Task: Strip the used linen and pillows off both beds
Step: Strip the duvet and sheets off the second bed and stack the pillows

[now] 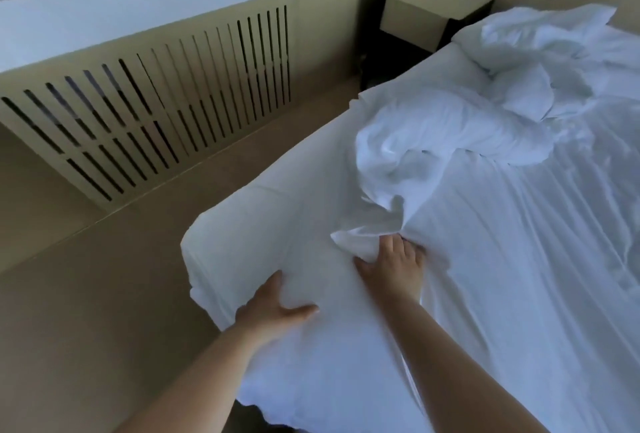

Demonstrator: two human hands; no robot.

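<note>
The wide bed (207,259), covered in a loose white fabric sheet (519,277), runs lengthwise away from the person. A crumpled white heap of bedding (433,135) and what look like white pillows (554,34) lie toward its far head end. At the near left corner the right hand (394,266), the one nearer that heap, has its fingers curled round a raised fold of the sheet. The left hand (277,308) lies flat and spread on the corner, so I'd judge the pull should come back along the bed's length.
</note>
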